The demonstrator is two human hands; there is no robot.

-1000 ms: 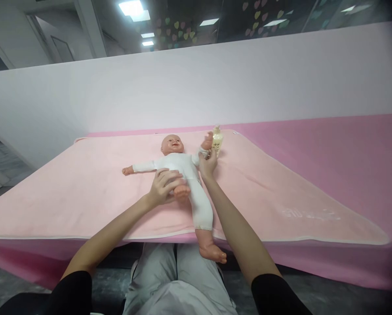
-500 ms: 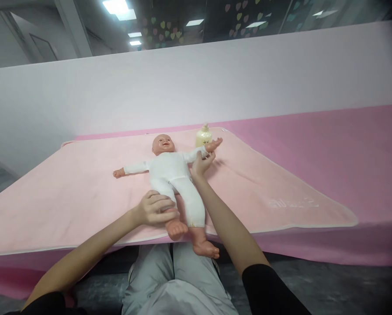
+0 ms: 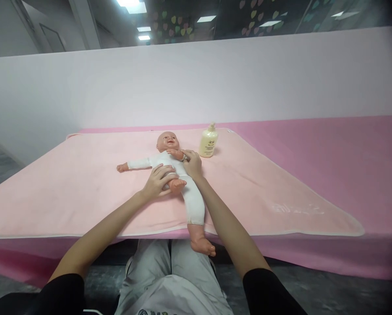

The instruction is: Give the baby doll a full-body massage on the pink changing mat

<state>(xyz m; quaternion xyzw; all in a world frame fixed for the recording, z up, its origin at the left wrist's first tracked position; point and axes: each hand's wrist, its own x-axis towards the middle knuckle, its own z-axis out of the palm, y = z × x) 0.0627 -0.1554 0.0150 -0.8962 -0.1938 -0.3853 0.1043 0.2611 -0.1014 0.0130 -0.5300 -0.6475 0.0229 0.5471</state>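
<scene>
A baby doll (image 3: 192, 197) with a white cloth body lies on its back on a pink towel (image 3: 94, 188), head away from me. My left hand (image 3: 158, 180) is wrapped round the doll's leg on the left, which is folded up so the foot lies over the belly. With my right hand (image 3: 193, 164) I grip the doll's arm on the right near the wrist, bent across its chest. The other arm lies stretched out to the left. The doll's other leg hangs straight over the table's front edge.
A pale yellow pump bottle (image 3: 208, 142) stands upright on the towel, just right of my right hand. The pink table cover (image 3: 313, 144) extends to the right. Behind the table rises a low white wall (image 3: 196, 83) with dark glass above it.
My left hand has pushed the doll's leg up to its belly. My right hand has brought the doll's arm inward over the chest, uncovering the pump bottle.
</scene>
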